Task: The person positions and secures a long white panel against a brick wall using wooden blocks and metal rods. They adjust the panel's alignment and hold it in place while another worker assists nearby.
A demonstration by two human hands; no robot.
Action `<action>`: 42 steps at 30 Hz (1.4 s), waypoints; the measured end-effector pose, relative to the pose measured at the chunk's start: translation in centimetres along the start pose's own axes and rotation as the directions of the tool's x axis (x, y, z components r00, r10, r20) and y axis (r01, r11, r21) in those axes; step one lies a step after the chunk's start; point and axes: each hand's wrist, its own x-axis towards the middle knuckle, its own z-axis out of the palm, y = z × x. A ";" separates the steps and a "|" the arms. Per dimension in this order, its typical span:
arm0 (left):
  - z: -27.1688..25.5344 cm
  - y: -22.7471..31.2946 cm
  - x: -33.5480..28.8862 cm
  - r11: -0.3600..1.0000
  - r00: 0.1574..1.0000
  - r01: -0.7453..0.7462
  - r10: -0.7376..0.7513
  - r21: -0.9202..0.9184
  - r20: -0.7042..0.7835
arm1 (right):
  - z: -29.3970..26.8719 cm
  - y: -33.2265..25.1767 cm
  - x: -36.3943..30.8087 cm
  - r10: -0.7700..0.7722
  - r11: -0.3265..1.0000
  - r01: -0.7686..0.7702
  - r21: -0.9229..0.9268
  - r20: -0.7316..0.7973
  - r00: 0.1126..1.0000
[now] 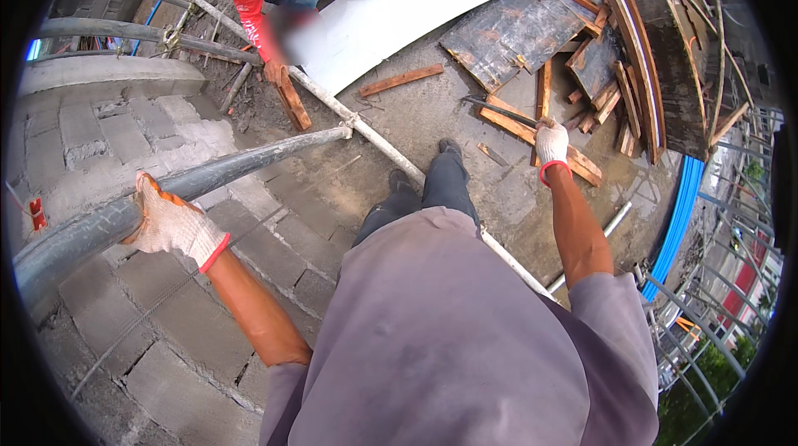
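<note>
My left hand (170,221), in a white knitted glove with a red cuff, is closed round a thick grey metal scaffold pole (220,176). The pole crosses in front of a grey block wall (179,300) on my left. Out to the right, my gloved right hand (551,145) is closed on one end of a thin dark metal bar (507,111). The bar points left, above a wooden beam (532,132) lying on the ground; its exact kind is hard to make out. My legs and dark shoes (449,147) show between the two hands.
Ahead, a crouching person in a red sleeve (249,18) touches a large white sheet (407,1) and a piece of wood (293,103). Timber and dark panels (511,34) are heaped far right. A white pole (391,151) runs diagonally by my legs. Blue pipes (675,226) lie at right.
</note>
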 end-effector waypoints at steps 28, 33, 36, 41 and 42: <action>0.8 -0.3 -0.9 0.945 0.989 -0.145 0.148 0.295 0.013 | 4.5 -0.7 -2.3 -0.119 0.986 0.116 -0.120 -0.021 0.993; 0.4 -0.9 -0.8 0.908 0.959 -0.283 0.264 0.308 0.103 | 4.7 -1.8 -4.2 -0.083 0.984 0.083 -0.155 0.007 0.997; 0.2 -0.9 -0.7 0.977 0.993 -0.111 0.102 0.184 0.058 | 4.4 -2.6 -5.4 -0.204 0.932 0.213 -0.293 0.062 0.977; 0.6 -0.7 -0.6 0.953 0.997 -0.068 0.059 0.295 0.041 | 4.3 -3.4 -6.5 -0.143 0.955 0.150 -0.256 0.047 0.989; 0.7 -0.6 -0.6 0.945 0.998 -0.065 0.062 0.321 0.019 | 4.3 -3.3 -6.4 -0.166 0.957 0.165 -0.239 0.017 0.986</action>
